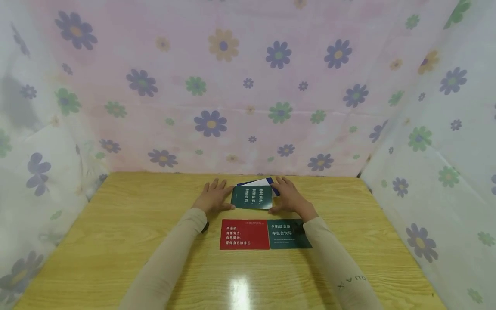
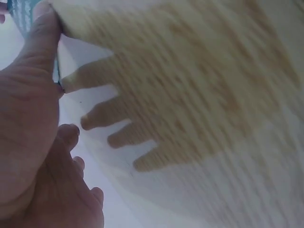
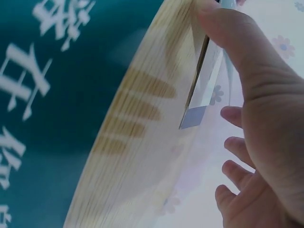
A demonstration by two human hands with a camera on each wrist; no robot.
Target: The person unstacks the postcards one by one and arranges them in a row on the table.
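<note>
Near the back of the table, a dark green card (image 1: 252, 204) with white characters lies crosswise between both hands. My left hand (image 1: 211, 199) grips its left end, thumb at the near corner and a fingertip at the far one. The right hand (image 1: 291, 198) holds the opposite end the same way, its other fingers spread outward. Partly hidden under the green card is a white card with a blue border (image 1: 256, 183), turned at an angle. In the left wrist view the left thumb (image 2: 40, 42) meets the green card's edge.
Nearer the body, a red card (image 1: 245, 237) and a second green card (image 1: 279, 237) lie side by side on the wooden table (image 1: 155, 267). The right sleeve covers part of that green card. Flower-patterned curtains (image 1: 248, 99) stand behind and at both sides.
</note>
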